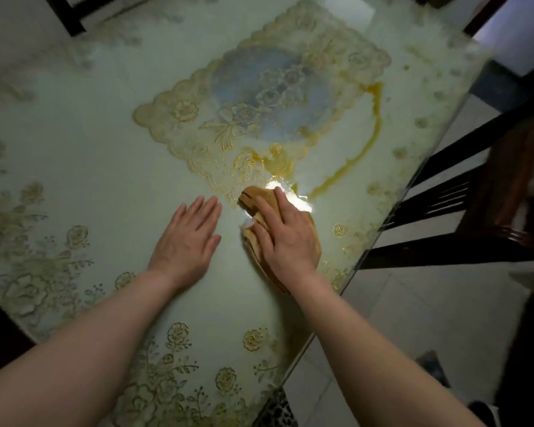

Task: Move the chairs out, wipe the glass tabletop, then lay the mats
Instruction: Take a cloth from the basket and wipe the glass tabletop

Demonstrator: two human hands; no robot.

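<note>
the glass tabletop [111,155] fills most of our view, pale green with gold floral patterns toward its edges; we can read no brand, label or writing anywhere on it. our right hand [285,238] lies palm down, fingers spread flat, pressing a folded tan cloth [256,195] against the glass near the table's right edge, not gripped around it. our left hand [187,238] rests flat and open on bare glass just beside the cloth, holding nothing. both forearms reach in from the near edge. the cloth touches the near corner of a lacy gold mat [259,97] with a blue oval centre. a yellow liquid streak [370,143] curves between the mat and the right edge. a dark wooden chair [475,211] stands beyond that edge, apart from the table.
</note>
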